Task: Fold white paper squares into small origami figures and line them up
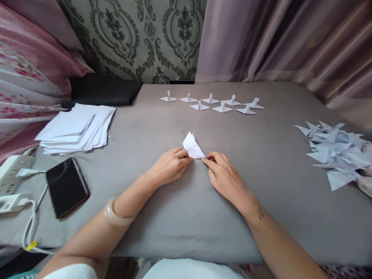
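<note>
A small piece of folded white paper (pixel 193 146) lies at the middle of the grey-covered table, one pointed corner facing away from me. My left hand (pixel 173 164) is at its lower left, fingers curled and closed on that edge. At the lower right corner, my right hand (pixel 222 170) has its index fingertip on the paper's tip, the other fingers curled in. Both thumbs are mostly hidden. Beyond the paper, several folded paper birds (pixel 222 107) stand in two rows with wings spread.
A stack of white paper sheets (pixel 78 130) lies at left, a black folded item (pixel 104 90) behind it. Nearer are a phone (pixel 68 188), a power strip (pixel 11 174) and white cables (pixel 33 221). A heap of folded paper pieces (pixel 340 149) sits at the right edge.
</note>
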`<state>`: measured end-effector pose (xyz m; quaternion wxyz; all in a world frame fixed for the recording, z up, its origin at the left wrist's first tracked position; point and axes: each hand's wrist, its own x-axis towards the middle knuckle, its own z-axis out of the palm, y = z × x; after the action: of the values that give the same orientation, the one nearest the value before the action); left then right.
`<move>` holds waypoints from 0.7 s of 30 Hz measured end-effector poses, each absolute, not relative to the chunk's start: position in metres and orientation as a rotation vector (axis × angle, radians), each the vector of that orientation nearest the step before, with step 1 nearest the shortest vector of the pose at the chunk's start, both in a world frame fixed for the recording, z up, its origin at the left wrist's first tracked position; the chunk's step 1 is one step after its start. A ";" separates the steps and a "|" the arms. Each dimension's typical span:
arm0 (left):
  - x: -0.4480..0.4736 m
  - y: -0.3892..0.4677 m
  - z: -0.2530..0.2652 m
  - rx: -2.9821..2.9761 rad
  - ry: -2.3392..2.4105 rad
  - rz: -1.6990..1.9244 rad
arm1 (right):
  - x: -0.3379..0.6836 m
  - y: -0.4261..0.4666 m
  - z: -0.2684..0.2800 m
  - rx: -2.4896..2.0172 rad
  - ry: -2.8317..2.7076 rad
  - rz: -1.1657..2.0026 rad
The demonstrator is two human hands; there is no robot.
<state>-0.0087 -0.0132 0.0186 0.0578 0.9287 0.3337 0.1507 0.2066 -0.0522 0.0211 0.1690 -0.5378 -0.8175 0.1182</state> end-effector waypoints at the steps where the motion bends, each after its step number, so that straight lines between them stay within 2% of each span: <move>1: -0.009 -0.013 0.019 2.830 1.008 0.444 | 0.208 -0.052 0.022 -1.539 -2.329 0.334; 16: -0.002 -0.013 0.020 2.854 1.039 0.280 | 0.218 -0.055 0.034 -1.568 -2.362 0.514; 21: 0.005 -0.012 0.018 2.885 1.085 0.312 | 0.214 -0.048 0.028 -1.602 -2.177 0.503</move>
<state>0.0054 -0.0122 0.0179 0.0220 0.9310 0.3503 0.1006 0.2144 -0.0482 0.0276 0.1948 -0.5715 -0.7767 0.1795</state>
